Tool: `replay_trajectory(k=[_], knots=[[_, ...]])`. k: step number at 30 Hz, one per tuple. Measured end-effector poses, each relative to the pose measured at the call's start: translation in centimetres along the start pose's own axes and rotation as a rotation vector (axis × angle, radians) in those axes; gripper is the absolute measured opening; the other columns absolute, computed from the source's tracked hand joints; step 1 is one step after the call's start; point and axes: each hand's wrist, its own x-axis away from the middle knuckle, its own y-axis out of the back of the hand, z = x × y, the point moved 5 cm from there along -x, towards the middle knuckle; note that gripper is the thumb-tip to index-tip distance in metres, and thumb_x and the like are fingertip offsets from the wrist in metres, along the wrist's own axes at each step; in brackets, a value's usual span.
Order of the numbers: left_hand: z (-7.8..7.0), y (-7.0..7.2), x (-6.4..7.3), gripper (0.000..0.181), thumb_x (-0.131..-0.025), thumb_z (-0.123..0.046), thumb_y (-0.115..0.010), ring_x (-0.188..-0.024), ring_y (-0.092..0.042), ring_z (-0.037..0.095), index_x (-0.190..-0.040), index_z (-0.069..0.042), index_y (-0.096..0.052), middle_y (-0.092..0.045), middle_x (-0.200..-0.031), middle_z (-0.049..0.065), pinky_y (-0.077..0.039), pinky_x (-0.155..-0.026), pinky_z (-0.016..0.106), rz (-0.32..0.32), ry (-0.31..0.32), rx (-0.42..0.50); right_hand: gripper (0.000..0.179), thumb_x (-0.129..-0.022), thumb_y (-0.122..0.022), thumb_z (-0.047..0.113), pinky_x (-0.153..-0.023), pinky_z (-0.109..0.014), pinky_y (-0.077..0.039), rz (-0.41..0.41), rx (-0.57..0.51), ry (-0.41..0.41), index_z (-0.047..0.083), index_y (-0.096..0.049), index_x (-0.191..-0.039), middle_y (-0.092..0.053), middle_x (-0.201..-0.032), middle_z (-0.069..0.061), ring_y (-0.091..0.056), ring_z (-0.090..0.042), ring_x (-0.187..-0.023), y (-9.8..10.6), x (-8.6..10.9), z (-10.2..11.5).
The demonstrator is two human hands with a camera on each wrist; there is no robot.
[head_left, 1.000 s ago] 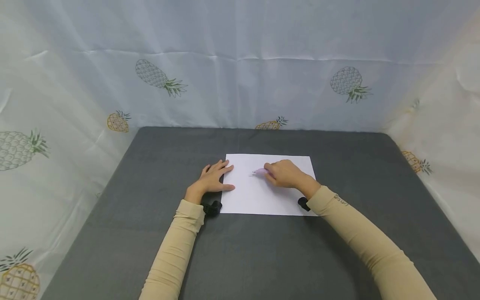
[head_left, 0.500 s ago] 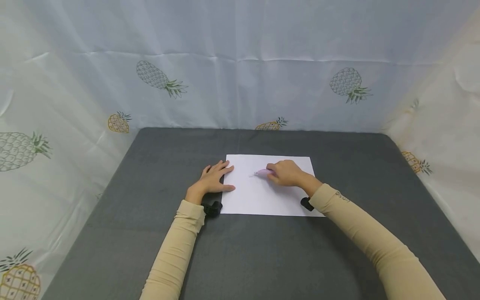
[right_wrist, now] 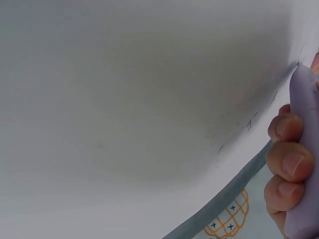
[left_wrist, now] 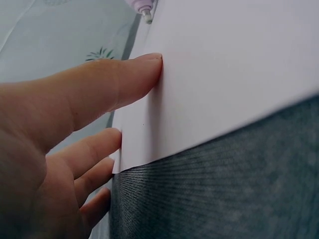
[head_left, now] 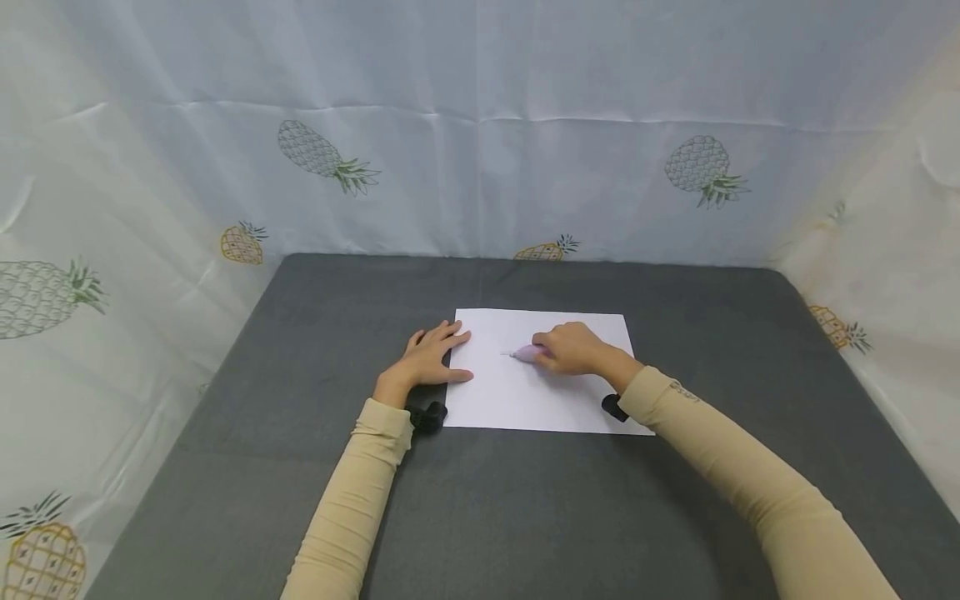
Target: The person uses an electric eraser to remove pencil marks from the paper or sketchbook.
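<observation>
A white sheet of paper [head_left: 487,404] lies on the dark grey table. My left hand [head_left: 426,358] rests on its left edge with fingers spread; in the left wrist view the thumb [left_wrist: 134,79] touches the sheet. Fingers of my right hand [head_left: 576,348] curl round a lilac electric eraser [head_left: 528,354], its tip pointing left at the paper near some faint marks. The eraser's metal tip [left_wrist: 147,15] shows at the top of the left wrist view. In the right wrist view the eraser body [right_wrist: 305,114] is gripped, its tip meeting the sheet, with small dark crumbs [right_wrist: 250,123] nearby.
A grey cloth [head_left: 480,508] covers the table all round the sheet. Pale curtains with pineapple prints [head_left: 480,183] hang behind and at both sides. A black wrist camera [head_left: 427,417] sits under each wrist, close to the paper.
My right hand has shifted slightly right with the eraser, and its tip has come a little nearer to me. The left hand has stayed on the paper's edge.
</observation>
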Motion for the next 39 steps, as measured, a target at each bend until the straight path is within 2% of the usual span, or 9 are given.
replay_trajectory(k=[14,20,24,34,39], knots=[[-0.03,-0.05,-0.12,0.078,-0.088,-0.045,-0.064,-0.154,-0.010,0.033,-0.152,-0.015,-0.030,-0.018,-0.164,0.010,-0.005,-0.121,0.061,-0.005,-0.008,-0.006,0.021,-0.090,-0.057,0.025,-0.053,-0.023,-0.025,0.025,0.000,-0.022,0.007,-0.065,-0.097,-0.045,-0.059,0.002,-0.037,-0.012,-0.056,0.09,-0.20,-0.19],[-0.27,0.17,0.02,0.078,-0.088,-0.044,-0.064,-0.153,-0.011,0.034,-0.152,-0.014,-0.030,-0.018,-0.164,0.011,-0.005,-0.121,0.061,-0.006,-0.012,-0.004,0.019,-0.090,-0.057,0.025,-0.052,-0.023,-0.023,-0.003,0.007,-0.031,0.008,-0.064,-0.095,-0.043,-0.058,0.002,-0.036,-0.012,-0.055,-0.03,-0.10,-0.31],[-0.31,0.11,0.10,0.078,-0.088,-0.044,-0.064,-0.153,-0.010,0.034,-0.152,-0.014,-0.030,-0.018,-0.164,0.011,-0.004,-0.121,0.061,-0.002,-0.012,0.005,0.020,-0.090,-0.056,0.025,-0.052,-0.023,-0.022,0.008,-0.002,-0.027,0.007,-0.064,-0.096,-0.039,-0.059,0.004,-0.035,-0.011,-0.055,-0.17,-0.06,-0.14],[-0.21,-0.23,-0.17,0.078,-0.089,-0.044,-0.063,-0.153,-0.010,0.034,-0.153,-0.014,-0.030,-0.018,-0.164,0.010,-0.005,-0.121,0.061,-0.003,-0.016,0.004,0.021,-0.090,-0.057,0.025,-0.054,-0.024,-0.026,-0.002,-0.013,-0.016,0.008,-0.065,-0.097,-0.046,-0.061,0.002,-0.039,-0.012,-0.057,-0.35,0.12,0.05],[0.03,-0.20,-0.04,0.080,-0.087,-0.049,-0.064,-0.154,-0.009,0.032,-0.152,-0.017,-0.031,-0.018,-0.164,0.009,-0.003,-0.121,0.061,-0.003,-0.019,0.049,0.020,-0.090,-0.057,0.025,-0.054,-0.024,-0.027,-0.003,-0.037,-0.013,0.008,-0.065,-0.096,-0.050,-0.062,0.000,-0.040,-0.013,-0.058,-0.36,0.10,0.27]])
